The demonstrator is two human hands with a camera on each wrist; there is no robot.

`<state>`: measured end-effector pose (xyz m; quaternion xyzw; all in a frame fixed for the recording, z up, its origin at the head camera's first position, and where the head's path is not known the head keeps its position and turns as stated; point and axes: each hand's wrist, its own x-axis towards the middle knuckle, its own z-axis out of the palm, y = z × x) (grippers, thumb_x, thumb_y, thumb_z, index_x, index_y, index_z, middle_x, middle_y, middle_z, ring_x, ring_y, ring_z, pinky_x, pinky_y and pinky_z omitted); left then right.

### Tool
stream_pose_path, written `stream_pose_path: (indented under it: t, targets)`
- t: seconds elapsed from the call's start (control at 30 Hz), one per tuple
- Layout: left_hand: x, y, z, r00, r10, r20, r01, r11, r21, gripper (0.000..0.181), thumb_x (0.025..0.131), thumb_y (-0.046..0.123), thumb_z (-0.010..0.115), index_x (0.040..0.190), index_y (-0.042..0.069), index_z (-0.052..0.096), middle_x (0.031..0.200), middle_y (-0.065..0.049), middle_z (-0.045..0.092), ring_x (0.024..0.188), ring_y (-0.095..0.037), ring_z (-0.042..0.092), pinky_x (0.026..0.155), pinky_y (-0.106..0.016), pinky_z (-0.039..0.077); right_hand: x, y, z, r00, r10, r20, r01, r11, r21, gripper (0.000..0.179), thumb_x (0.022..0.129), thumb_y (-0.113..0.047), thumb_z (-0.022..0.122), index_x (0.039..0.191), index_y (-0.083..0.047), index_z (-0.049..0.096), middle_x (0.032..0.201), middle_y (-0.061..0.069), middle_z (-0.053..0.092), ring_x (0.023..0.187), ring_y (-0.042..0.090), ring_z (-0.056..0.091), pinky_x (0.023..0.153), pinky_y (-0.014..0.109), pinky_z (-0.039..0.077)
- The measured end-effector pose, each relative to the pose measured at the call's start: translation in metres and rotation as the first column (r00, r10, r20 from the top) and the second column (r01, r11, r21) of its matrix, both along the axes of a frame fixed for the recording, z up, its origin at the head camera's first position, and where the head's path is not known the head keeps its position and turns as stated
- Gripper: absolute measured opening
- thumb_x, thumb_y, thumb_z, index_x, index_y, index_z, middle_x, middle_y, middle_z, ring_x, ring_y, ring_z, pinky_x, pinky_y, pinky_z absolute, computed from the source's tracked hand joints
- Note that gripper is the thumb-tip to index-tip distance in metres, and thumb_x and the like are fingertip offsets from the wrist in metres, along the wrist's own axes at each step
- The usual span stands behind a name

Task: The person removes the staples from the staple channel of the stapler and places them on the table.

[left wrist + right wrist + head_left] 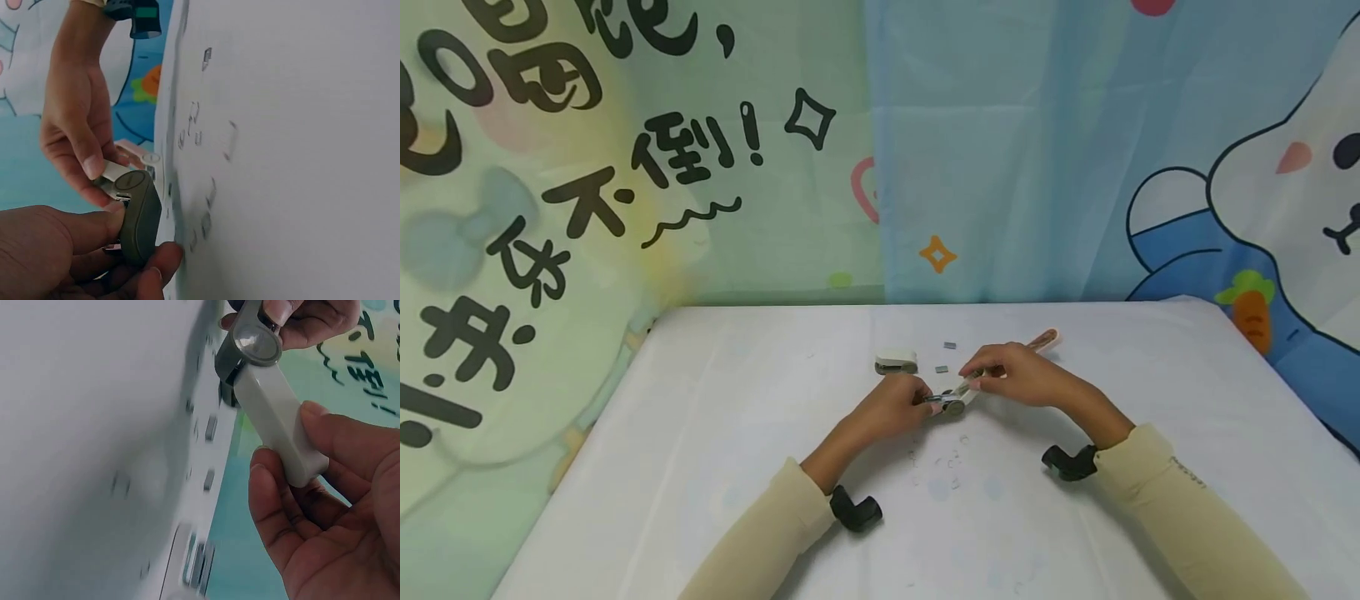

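Note:
Both hands hold a small stapler with a white top arm and a grey-green base; its arm is swung away from the base. My left hand grips the base end, thumb near the metal part at the pivot. The white arm's far end is pinched between the thumb and fingers of my right hand. In the left wrist view the left hand is lower left, with the right hand above. Part of the metal inside is hidden by the fingers.
Another white and grey-green stapler stands behind the left hand. A pinkish stapler-like item lies behind the right hand. Two staple strips lie between them. Several loose staples are scattered on the white table in front.

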<state>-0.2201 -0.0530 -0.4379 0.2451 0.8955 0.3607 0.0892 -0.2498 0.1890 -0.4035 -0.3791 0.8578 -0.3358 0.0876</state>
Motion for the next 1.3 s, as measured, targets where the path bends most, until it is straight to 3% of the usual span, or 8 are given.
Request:
stream_pose_path:
  t: [0.23, 0.37, 0.53, 0.77, 0.97, 1.13, 1.3]
  targets:
    - [-0.008, 0.021, 0.009, 0.997, -0.046, -0.059, 0.04, 0.995, -0.092, 0.015, 0.094, 0.016, 0.066, 0.095, 0.003, 0.073, 0.068, 0.005, 0.059, 0.055, -0.007, 0.046, 0.052, -0.021, 0.036, 0.005, 0.023, 0.003, 0.998, -0.054, 0.018, 0.054, 0.998, -0.013, 0.023, 0.092, -0.004, 0.065, 0.114, 0.003, 0.068, 0.105, 0.007, 0.066, 0.082, 0.013, 0.055, 0.073, 0.033, 0.047]
    - [-0.012, 0.03, 0.011, 0.996, -0.065, -0.061, 0.057, 0.99, -0.131, 0.016, 0.094, 0.02, 0.067, 0.094, 0.005, 0.073, 0.069, 0.006, 0.059, 0.056, -0.007, 0.046, 0.053, -0.021, 0.036, 0.009, 0.034, 0.004, 0.998, -0.064, 0.018, 0.064, 0.997, -0.038, 0.024, 0.092, -0.002, 0.065, 0.114, 0.005, 0.067, 0.105, 0.009, 0.066, 0.072, 0.012, 0.049, 0.064, 0.029, 0.043]
    - [-0.015, 0.045, 0.009, 0.996, -0.078, -0.033, 0.071, 0.983, -0.171, 0.016, 0.094, 0.022, 0.067, 0.088, 0.008, 0.073, 0.062, 0.006, 0.056, 0.052, -0.007, 0.044, 0.05, -0.021, 0.035, 0.011, 0.047, -0.003, 0.997, -0.079, 0.0, 0.078, 0.996, -0.045, 0.023, 0.091, -0.002, 0.066, 0.113, 0.004, 0.068, 0.106, 0.011, 0.065, 0.071, 0.009, 0.048, 0.061, 0.028, 0.042]
    - [-0.014, 0.07, 0.007, 0.997, -0.016, -0.072, 0.001, 0.98, -0.2, 0.016, 0.094, 0.027, 0.067, 0.09, 0.013, 0.072, 0.068, 0.01, 0.057, 0.056, -0.006, 0.048, 0.053, -0.02, 0.037, 0.007, 0.066, 0.001, 0.989, -0.145, -0.03, 0.145, 0.989, 0.005, 0.022, 0.09, -0.005, 0.068, 0.111, 0.004, 0.069, 0.114, 0.021, 0.064, 0.076, 0.006, 0.051, 0.061, 0.026, 0.044]
    - [-0.017, 0.086, 0.004, 0.993, -0.004, -0.117, -0.021, 0.977, -0.21, 0.016, 0.094, 0.029, 0.066, 0.097, 0.014, 0.072, 0.078, 0.011, 0.059, 0.062, -0.005, 0.049, 0.055, -0.02, 0.038, 0.007, 0.077, 0.006, 0.979, -0.172, -0.11, 0.176, 0.984, 0.028, 0.023, 0.089, -0.003, 0.069, 0.111, 0.003, 0.069, 0.108, 0.014, 0.067, 0.082, 0.006, 0.054, 0.066, 0.026, 0.048]
    - [-0.022, 0.096, 0.003, 0.983, -0.036, -0.18, -0.021, 0.953, -0.303, 0.017, 0.092, 0.03, 0.069, 0.095, 0.015, 0.075, 0.087, 0.009, 0.065, 0.067, -0.004, 0.05, 0.058, -0.02, 0.039, 0.007, 0.078, 0.003, 0.977, -0.177, -0.122, 0.181, 0.983, 0.022, 0.023, 0.087, 0.0, 0.07, 0.11, 0.005, 0.069, 0.108, 0.015, 0.065, 0.077, 0.008, 0.05, 0.062, 0.026, 0.044]
    - [-0.022, 0.099, 0.001, 0.977, -0.033, -0.211, -0.056, 0.914, -0.402, 0.02, 0.088, 0.034, 0.073, 0.093, 0.015, 0.075, 0.086, 0.007, 0.06, 0.074, -0.007, 0.049, 0.061, -0.023, 0.041, 0.006, 0.076, 0.001, 0.98, -0.177, -0.087, 0.182, 0.981, 0.059, 0.023, 0.086, 0.001, 0.071, 0.108, 0.005, 0.069, 0.103, 0.011, 0.064, 0.071, 0.009, 0.045, 0.058, 0.026, 0.04]
